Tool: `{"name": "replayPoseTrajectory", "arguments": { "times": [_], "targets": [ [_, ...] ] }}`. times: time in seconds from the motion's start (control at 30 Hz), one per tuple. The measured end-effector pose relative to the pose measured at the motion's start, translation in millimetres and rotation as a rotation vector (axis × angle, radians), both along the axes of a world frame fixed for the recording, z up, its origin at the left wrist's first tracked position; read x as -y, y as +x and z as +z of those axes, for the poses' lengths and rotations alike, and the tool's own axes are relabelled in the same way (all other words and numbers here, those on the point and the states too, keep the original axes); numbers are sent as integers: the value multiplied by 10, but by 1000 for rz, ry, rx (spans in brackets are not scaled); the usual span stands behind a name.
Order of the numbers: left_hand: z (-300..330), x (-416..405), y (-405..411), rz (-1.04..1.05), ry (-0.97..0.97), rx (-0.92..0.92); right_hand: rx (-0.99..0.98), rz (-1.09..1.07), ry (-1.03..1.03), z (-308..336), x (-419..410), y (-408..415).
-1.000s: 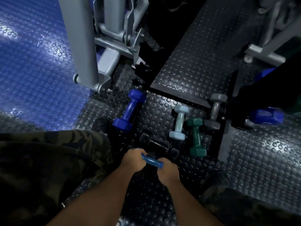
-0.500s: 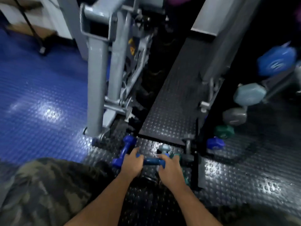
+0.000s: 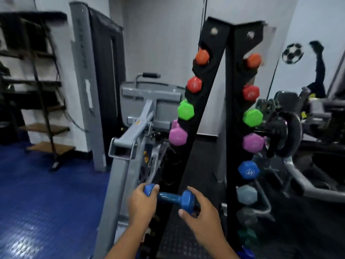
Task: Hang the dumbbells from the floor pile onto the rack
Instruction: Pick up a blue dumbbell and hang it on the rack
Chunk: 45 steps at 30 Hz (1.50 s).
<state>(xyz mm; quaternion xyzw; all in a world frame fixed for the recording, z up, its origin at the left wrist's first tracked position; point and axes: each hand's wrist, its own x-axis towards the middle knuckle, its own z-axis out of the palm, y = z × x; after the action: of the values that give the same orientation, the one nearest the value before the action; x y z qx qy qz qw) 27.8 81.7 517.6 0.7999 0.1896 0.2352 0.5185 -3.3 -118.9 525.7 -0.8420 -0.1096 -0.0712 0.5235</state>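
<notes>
I hold a blue dumbbell (image 3: 169, 198) level in front of the black A-frame rack (image 3: 197, 101). My left hand (image 3: 142, 203) grips its left head. My right hand (image 3: 200, 214) curls round its right head from below and the side. The dumbbell sits at the height of the rack's lower left slots, close to the left upright. On the rack hang orange (image 3: 202, 56), red (image 3: 194, 84), green (image 3: 185, 109) and pink (image 3: 178, 136) dumbbells on the left upright. The right upright (image 3: 234, 128) carries the same colours plus a blue one (image 3: 248, 170), a pale one (image 3: 246, 194) and darker ones lower down.
A grey exercise machine (image 3: 130, 143) stands just left of the rack, close to my left hand. A barbell with black plates (image 3: 285, 134) sits right of the rack. Blue studded floor (image 3: 46, 202) lies to the left, with dark shelving (image 3: 37, 81) against the wall.
Both hands have lifted the blue dumbbell from the floor pile up to the rack. The view has swung up from the floor to the rack and wall.
</notes>
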Motion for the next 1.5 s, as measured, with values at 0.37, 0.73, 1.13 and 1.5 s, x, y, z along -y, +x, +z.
{"name": "replayPoseTrajectory", "arguments": {
  "times": [0.37,0.73,1.13,1.5],
  "targets": [
    [616,-371,412,-60,54,191,149,-13,159,292,-364,212],
    [816,-575,1497,-172,84,274,295,-154,207,232,-745,979],
    [653,-274,2611,-296,-313,287,355,-275,364,-19,-983,1618],
    [745,-156,2805,-647,-272,30,357,-312,433,-96,-989,1656]
  ]
}}
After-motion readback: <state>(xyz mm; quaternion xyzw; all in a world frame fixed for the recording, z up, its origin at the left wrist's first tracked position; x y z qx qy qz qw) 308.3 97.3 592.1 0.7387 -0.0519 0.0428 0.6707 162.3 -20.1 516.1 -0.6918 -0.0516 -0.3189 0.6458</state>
